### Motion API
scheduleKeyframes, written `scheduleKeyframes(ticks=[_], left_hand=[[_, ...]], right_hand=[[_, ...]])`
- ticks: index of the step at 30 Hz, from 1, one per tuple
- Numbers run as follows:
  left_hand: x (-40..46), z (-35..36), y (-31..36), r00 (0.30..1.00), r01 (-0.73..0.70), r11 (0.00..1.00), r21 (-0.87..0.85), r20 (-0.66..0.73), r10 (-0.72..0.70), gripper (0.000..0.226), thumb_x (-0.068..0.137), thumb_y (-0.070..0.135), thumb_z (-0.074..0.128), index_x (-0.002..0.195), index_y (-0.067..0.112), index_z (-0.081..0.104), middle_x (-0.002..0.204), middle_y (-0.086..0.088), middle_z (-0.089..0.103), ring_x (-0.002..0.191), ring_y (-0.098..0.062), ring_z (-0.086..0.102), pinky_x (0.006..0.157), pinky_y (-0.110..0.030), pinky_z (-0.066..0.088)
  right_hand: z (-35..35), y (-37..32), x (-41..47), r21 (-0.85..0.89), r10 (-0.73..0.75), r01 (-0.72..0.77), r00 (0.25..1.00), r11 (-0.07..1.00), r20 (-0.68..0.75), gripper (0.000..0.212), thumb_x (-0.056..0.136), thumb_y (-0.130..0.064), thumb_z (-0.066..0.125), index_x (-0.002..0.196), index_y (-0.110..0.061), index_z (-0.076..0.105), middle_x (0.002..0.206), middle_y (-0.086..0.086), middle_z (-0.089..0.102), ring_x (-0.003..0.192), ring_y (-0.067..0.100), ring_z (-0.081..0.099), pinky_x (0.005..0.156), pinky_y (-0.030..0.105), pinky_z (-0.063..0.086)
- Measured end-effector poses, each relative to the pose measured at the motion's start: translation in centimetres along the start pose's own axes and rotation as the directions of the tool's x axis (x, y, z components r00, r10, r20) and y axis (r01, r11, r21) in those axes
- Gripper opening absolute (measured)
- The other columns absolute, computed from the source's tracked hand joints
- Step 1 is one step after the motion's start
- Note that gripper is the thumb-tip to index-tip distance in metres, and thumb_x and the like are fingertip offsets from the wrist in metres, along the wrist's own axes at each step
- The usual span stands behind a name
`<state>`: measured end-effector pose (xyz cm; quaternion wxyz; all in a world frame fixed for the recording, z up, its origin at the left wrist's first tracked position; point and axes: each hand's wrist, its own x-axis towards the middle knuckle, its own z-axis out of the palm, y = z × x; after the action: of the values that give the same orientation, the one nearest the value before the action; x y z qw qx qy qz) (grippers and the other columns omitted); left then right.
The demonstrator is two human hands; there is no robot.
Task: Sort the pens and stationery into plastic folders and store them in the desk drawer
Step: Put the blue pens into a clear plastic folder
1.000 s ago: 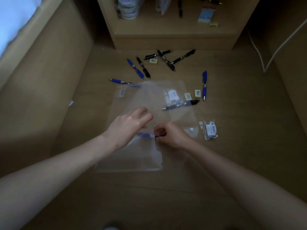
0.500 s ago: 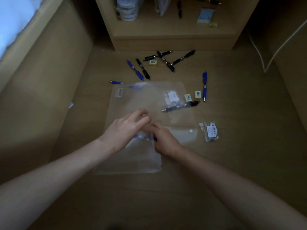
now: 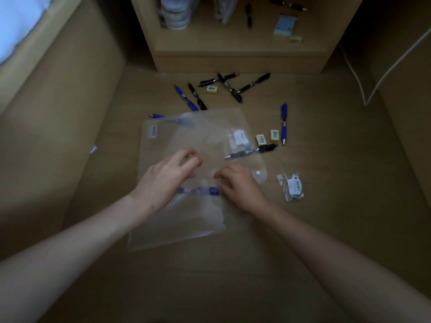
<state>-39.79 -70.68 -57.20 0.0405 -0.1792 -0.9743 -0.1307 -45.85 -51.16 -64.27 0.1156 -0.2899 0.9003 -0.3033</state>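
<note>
Both hands lay on a clear plastic folder spread on the wooden floor. Left hand hovered over the folder with fingers loosely curled and spread, holding nothing that could be made out. Right hand rested knuckles up with its fingers curled under; whether they pinched anything could not be told. Between the two hands, seen through the plastic, lay a blue pen, its right end at the right hand's fingers.

Just right of the right hand sat the folder's white snap button on its flap. Beyond that hand a black pen lay half under the folder's edge, beside a small clear packet showing through the plastic. Farther right were two yellow erasers, an upright blue pen, and, level with the right hand, a crumpled packet with a label.

Beyond the left hand, another blue pen's tip stuck out from the folder's far edge. Farther away lay a blue and a black pen side by side, a third eraser and a cluster of crossed black pens. Past these stood a wooden shelf holding rolls of tape, a pen and a sticky-note pad.
</note>
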Motion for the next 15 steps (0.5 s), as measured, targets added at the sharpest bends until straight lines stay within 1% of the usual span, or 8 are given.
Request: scheduleKeyframes(ticks=[2, 4, 6, 7, 9, 11, 13, 15], left_hand=[[0.2, -0.1, -0.5, 0.999, 0.018, 1.000, 0.007, -0.029, -0.018, 0.047, 0.077, 0.001, 0.069, 0.113, 0.017, 0.044, 0.125, -0.015, 0.052, 0.089, -0.032, 0.066, 0.061, -0.045, 0.057], [0.5, 0.0, -0.9, 0.998, 0.048, 0.999, 0.016, -0.048, -0.047, 0.043, 0.080, 0.004, 0.068, 0.111, 0.021, 0.042, 0.122, -0.012, 0.053, 0.087, -0.031, 0.066, 0.060, -0.044, 0.057], [0.9, 0.1, -1.3, 0.996, 0.074, 0.997, 0.028, -0.061, -0.072, 0.042, 0.081, 0.007, 0.068, 0.107, 0.024, 0.041, 0.120, -0.010, 0.055, 0.083, -0.031, 0.065, 0.058, -0.044, 0.056], [1.2, 0.1, -1.5, 0.995, 0.084, 0.996, 0.035, -0.063, -0.081, 0.042, 0.081, 0.007, 0.069, 0.106, 0.025, 0.041, 0.118, -0.009, 0.056, 0.082, -0.031, 0.065, 0.058, -0.042, 0.055], [1.8, -0.1, -2.0, 0.994, 0.088, 0.994, 0.061, -0.075, -0.083, 0.043, 0.077, 0.006, 0.073, 0.105, 0.023, 0.044, 0.113, -0.009, 0.058, 0.077, -0.030, 0.065, 0.056, -0.036, 0.052], [2.4, -0.4, -2.7, 0.993, 0.098, 0.992, 0.082, -0.075, -0.092, 0.039, 0.076, 0.004, 0.075, 0.104, 0.016, 0.052, 0.109, -0.012, 0.059, 0.075, -0.031, 0.065, 0.055, -0.036, 0.050], [3.0, -0.7, -3.3, 0.991, 0.118, 0.987, 0.106, -0.082, -0.110, 0.033, 0.075, 0.004, 0.076, 0.102, 0.010, 0.057, 0.107, -0.013, 0.060, 0.074, -0.031, 0.065, 0.054, -0.036, 0.050], [3.4, -0.8, -3.8, 0.986, 0.141, 0.983, 0.121, -0.107, -0.128, 0.032, 0.074, 0.005, 0.076, 0.099, 0.010, 0.056, 0.104, -0.013, 0.060, 0.071, -0.033, 0.065, 0.052, -0.037, 0.050]], right_hand=[[-1.7, 1.5, 0.1, 0.049, 0.073, -0.068, 0.992, 0.996, -0.106, 0.018, 0.089, -0.013, 0.060, 0.106, -0.013, 0.067, 0.105, 0.001, 0.059, 0.101, 0.018, 0.054, 0.092, 0.031, 0.042], [-3.8, 3.3, 0.1, 0.074, 0.178, -0.167, 0.966, 0.983, -0.187, 0.018, 0.090, -0.011, 0.059, 0.106, -0.014, 0.067, 0.102, -0.004, 0.054, 0.095, 0.015, 0.055, 0.087, 0.026, 0.044], [-5.8, 5.3, 0.3, 0.071, 0.252, -0.242, 0.934, 0.968, -0.253, 0.021, 0.089, -0.005, 0.058, 0.106, -0.012, 0.067, 0.101, 0.001, 0.056, 0.093, 0.019, 0.057, 0.085, 0.028, 0.046], [-6.8, 6.1, 0.4, 0.061, 0.286, -0.280, 0.922, 0.958, -0.260, 0.023, 0.089, -0.004, 0.057, 0.108, -0.011, 0.067, 0.104, 0.005, 0.057, 0.094, 0.020, 0.057, 0.085, 0.029, 0.046], [-8.5, 7.8, 0.8, 0.001, 0.351, -0.359, 0.911, 0.933, -0.219, 0.027, 0.092, -0.004, 0.052, 0.115, -0.011, 0.063, 0.111, 0.007, 0.056, 0.096, 0.018, 0.056, 0.085, 0.027, 0.044], [-9.7, 9.5, 1.5, -0.073, 0.375, -0.393, 0.909, 0.917, -0.183, 0.030, 0.094, -0.003, 0.047, 0.120, -0.010, 0.059, 0.114, 0.009, 0.054, 0.099, 0.020, 0.054, 0.082, 0.024, 0.039], [-10.5, 10.9, 2.4, -0.143, 0.383, -0.408, 0.907, 0.902, -0.176, 0.035, 0.096, 0.000, 0.042, 0.126, -0.011, 0.056, 0.115, 0.014, 0.053, 0.105, 0.028, 0.054, 0.082, 0.028, 0.037], [-10.8, 11.8, 3.4, -0.193, 0.423, -0.446, 0.894, 0.874, -0.150, 0.046, 0.094, 0.003, 0.037, 0.136, -0.015, 0.048, 0.121, 0.019, 0.050, 0.113, 0.034, 0.050, 0.089, 0.035, 0.039]])
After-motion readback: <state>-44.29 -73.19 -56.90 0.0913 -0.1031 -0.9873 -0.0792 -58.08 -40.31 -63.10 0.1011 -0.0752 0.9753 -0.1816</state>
